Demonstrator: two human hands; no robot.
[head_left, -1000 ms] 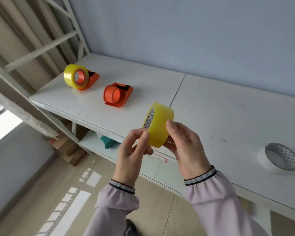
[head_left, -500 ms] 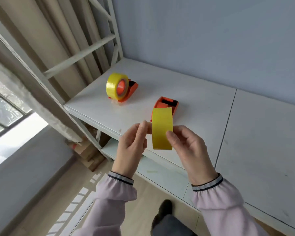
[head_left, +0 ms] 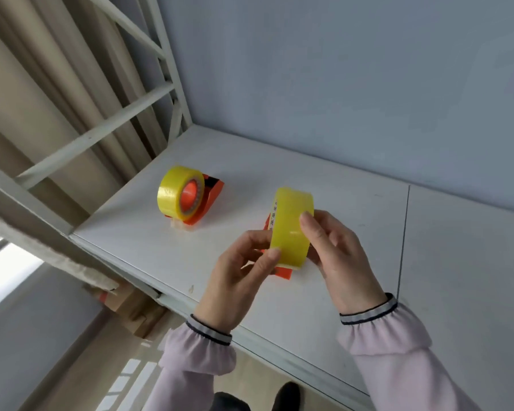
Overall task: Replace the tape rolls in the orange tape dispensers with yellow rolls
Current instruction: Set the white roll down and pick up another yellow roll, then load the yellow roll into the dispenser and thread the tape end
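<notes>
From the head camera, both hands hold one yellow tape roll [head_left: 291,226] on edge above the white counter [head_left: 324,179]. The left hand [head_left: 238,280] has its fingers [head_left: 272,255] pinched on the roll's lower rim; the right hand [head_left: 336,253] grips the far side, thumb on the outer face. Just behind the roll lies an orange dispenser [head_left: 282,272] (mostly hidden). Further left stands a second orange dispenser [head_left: 211,197], already loaded with a yellow roll [head_left: 175,197]
</notes>
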